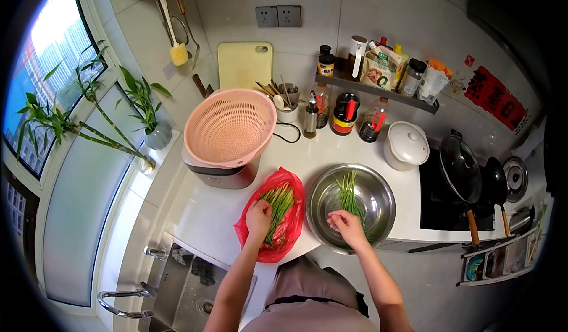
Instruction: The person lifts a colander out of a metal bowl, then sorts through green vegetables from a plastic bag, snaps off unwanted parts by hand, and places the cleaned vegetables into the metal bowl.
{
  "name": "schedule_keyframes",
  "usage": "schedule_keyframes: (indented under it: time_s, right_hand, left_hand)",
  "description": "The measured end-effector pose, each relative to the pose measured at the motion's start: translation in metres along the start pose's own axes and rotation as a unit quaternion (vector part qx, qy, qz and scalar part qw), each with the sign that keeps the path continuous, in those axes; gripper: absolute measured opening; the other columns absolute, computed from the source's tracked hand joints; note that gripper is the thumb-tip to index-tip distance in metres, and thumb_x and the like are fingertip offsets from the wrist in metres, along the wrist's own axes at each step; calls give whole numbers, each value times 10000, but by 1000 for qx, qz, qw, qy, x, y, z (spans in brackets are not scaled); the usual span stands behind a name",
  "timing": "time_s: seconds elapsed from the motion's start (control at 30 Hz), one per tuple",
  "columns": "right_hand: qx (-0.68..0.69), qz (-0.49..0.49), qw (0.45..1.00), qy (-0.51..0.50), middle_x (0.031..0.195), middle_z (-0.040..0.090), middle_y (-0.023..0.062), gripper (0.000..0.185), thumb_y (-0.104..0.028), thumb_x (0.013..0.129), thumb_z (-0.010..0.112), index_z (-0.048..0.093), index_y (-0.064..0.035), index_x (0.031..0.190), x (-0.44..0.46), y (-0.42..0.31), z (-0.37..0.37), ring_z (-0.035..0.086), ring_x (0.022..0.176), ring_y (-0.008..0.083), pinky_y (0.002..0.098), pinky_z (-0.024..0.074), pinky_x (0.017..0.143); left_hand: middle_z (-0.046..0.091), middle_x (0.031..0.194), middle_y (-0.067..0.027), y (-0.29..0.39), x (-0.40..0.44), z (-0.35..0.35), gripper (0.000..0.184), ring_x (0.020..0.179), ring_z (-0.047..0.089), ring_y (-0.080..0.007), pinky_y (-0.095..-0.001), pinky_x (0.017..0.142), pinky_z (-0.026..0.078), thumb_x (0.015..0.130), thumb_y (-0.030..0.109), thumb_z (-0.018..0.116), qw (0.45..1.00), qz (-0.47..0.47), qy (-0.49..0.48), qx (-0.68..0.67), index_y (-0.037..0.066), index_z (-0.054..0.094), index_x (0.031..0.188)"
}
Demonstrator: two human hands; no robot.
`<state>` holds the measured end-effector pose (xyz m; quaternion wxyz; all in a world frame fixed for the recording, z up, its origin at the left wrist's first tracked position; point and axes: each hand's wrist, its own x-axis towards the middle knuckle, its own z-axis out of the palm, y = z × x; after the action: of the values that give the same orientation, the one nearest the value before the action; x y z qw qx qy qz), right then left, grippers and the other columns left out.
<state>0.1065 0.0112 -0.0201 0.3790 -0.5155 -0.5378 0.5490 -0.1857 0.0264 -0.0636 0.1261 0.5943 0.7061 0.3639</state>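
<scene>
A red plastic bag (241, 228) lies spread on the counter, holding thin green vegetable stalks (280, 208) with paler ends. My left hand (258, 216) is curled at the left side of these stalks, fingers closed against them. To the right stands a stainless steel bowl (380, 199) with a bunch of green stalks (349, 196) leaning inside it. Over the bowl's left part is my right hand (346, 224), thumb and fingers pinched together. Whatever is between those fingertips is too small to make out.
Behind the bag, a pink colander (231, 128) sits on a grey appliance (225, 177). A sink (177, 287) lies front left. Sauce bottles (344, 114) and a white lidded pot (406, 146) stand behind the bowl. The stove (435, 193) with pans is right.
</scene>
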Motion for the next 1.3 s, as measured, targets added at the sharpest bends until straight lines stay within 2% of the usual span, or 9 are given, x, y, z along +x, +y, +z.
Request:
schedule_keyframes:
  time_s: [0.07,0.13,0.17,0.37,0.5,0.67,0.83,0.9,1.3]
  right_hand:
    - [-1,0,1000,-2,885,690,54,203,-136,961,543,640,3,1072,-4,-2,1,625,764,101,241,499,683]
    - [8,-13,1000,-11,893,693,62,209,-140,965,539,639,4,1077,-4,-16,7,625,772,102,235,499,700]
    - [9,-12,1000,-12,893,693,62,209,-140,965,539,639,4,1077,-5,-25,12,625,772,102,235,499,700]
    - [64,-76,994,-46,956,694,73,196,-98,956,548,624,10,1101,-2,-83,44,640,867,105,238,504,783]
    - [69,-139,988,-21,965,690,76,229,-88,931,586,610,2,1140,-2,-103,51,638,876,110,237,493,797]
    - [36,-158,987,-20,924,651,41,246,-45,894,626,607,0,1135,-8,-116,49,608,857,102,244,486,795]
    - [-38,-228,971,65,828,633,74,226,-40,835,677,645,-13,1058,-16,-114,46,605,726,127,248,492,662]
    - [-61,-234,968,65,810,621,74,211,-35,829,682,650,-9,1037,-20,-118,42,597,706,129,250,489,649]
    - [-100,-240,961,90,771,591,68,157,-26,802,707,646,1,944,-32,-123,39,565,659,135,260,477,612]
  left_hand:
    - [610,779,-92,15,1,-16,93,709,607,-250,-382,630,495,789,78,674,998,-8,0,-63,22,615,834]
    - [631,781,-50,40,5,-34,84,712,588,-135,-294,626,478,849,75,656,952,-97,-48,-288,5,626,884]
    - [636,812,-14,50,8,-42,93,725,558,-68,-232,621,454,888,82,632,933,-97,-72,-339,-2,627,927]
    - [591,766,3,116,21,-81,82,680,547,-70,-216,647,453,900,79,619,849,-117,-161,-490,8,615,943]
    - [599,781,6,131,19,-80,69,692,556,-71,-209,658,444,907,85,613,819,-120,-204,-522,36,611,955]
    - [638,846,-31,154,9,-75,82,754,614,-100,-238,659,512,907,73,611,809,-125,-226,-528,9,608,957]
    - [650,834,-30,160,5,-72,92,766,618,-96,-229,666,509,905,65,618,844,-104,-210,-483,-5,624,963]
    - [647,827,-21,168,5,-75,105,748,593,-73,-213,693,486,894,74,642,861,-94,-141,-479,-9,635,959]
    - [643,825,-39,173,-1,-70,128,699,582,-87,-222,667,490,938,89,580,902,-45,-111,-415,-28,629,962]
